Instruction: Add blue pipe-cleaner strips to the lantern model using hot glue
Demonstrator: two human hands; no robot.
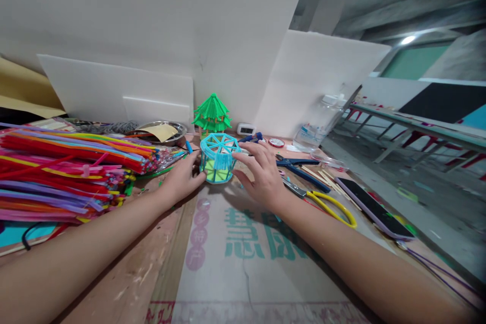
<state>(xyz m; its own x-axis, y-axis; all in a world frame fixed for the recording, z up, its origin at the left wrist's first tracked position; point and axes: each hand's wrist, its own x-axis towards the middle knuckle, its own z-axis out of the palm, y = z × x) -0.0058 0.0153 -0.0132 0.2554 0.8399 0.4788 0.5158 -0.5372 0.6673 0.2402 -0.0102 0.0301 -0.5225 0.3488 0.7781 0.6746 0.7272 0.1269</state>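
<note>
A small round pavilion-like model (220, 159) stands in front of me, made of light-blue craft strips, with a spoked wheel-like top and a yellow-green base. At its lower left side, my left hand (185, 178) is closed, with thumb and fingers on the model's edge. My right hand (261, 172) is beside the model's right side, fingers spread and bent, fingertips at or very near its rim; exact contact is hard to tell. Just behind stands a bright green tiered roof model (213, 111), its lower part partly covered by the blue one.
Bundles of colourful pipe cleaners (68, 172) fill the left. Behind them is a metal bowl (174, 134). At right lie yellow-handled scissors (330, 207), blue-handled pliers (304, 169), thin sticks and a phone (374, 207). A clear bottle (319, 121) and white boards (235, 35) stand behind.
</note>
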